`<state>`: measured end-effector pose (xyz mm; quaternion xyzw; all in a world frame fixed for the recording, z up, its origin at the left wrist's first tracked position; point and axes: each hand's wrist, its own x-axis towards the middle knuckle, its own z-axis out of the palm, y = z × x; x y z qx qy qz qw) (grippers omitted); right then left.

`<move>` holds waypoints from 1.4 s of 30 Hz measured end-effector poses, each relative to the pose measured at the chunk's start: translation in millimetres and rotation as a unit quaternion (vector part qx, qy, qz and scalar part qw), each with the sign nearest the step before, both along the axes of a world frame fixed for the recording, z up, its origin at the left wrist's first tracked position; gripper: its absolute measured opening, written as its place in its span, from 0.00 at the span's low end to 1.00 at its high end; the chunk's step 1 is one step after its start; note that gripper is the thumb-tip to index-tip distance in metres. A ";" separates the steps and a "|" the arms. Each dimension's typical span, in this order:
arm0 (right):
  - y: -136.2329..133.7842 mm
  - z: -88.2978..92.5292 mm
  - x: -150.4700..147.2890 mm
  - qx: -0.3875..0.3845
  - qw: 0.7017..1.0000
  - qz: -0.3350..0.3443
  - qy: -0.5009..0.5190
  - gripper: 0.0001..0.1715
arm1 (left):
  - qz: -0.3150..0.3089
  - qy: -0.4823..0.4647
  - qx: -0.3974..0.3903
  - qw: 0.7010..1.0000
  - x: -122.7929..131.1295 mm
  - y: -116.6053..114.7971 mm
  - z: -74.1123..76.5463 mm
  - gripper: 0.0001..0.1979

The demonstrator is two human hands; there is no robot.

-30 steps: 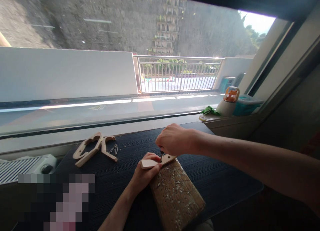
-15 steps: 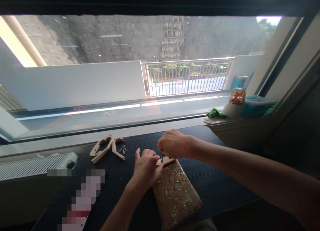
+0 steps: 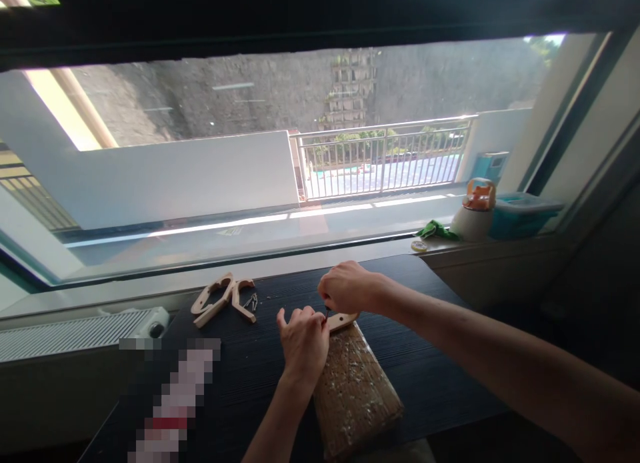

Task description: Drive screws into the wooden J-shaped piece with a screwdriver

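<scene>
My right hand [image 3: 346,286] is closed around the top of a thin dark tool [image 3: 327,311], whose kind is hidden by the fingers. It points down at the left end of a light wooden piece [image 3: 343,322] with a hole in it. This piece lies across the far end of a worn, pitted wooden block [image 3: 357,389]. With fingers bent, my left hand [image 3: 305,343] grips the left end of the wooden piece, close to the tool's lower tip. The thumb and the contact point are mostly hidden.
Curved wooden parts [image 3: 215,299] and several small screws [image 3: 254,303] lie at the back left of the dark table [image 3: 405,343]. A blurred pinkish strip [image 3: 175,396] is nearer. On the sill are a green cloth [image 3: 437,230], spray bottle [image 3: 475,213] and teal box [image 3: 525,216].
The view has shifted slightly. My left hand has turned and its thumb has drawn in from the block's near side towards the tool's tip. More of the wooden piece shows, including its hole.
</scene>
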<state>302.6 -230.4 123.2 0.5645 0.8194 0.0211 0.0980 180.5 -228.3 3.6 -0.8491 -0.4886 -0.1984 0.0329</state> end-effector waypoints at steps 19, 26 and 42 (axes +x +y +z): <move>-6.8 2.0 -5.4 -0.009 0.999 0.040 -0.011 0.09 | -0.078 0.010 -0.030 0.996 -8.3 4.5 6.9 0.07; 0.9 -0.6 -6.3 -0.016 1.000 0.014 -0.006 0.12 | -0.010 0.007 0.015 1.000 2.1 -2.6 0.4 0.07; -8.6 3.4 -7.0 -0.020 0.998 0.065 0.008 0.10 | 0.025 -0.004 -0.023 0.999 8.9 -7.8 9.8 0.08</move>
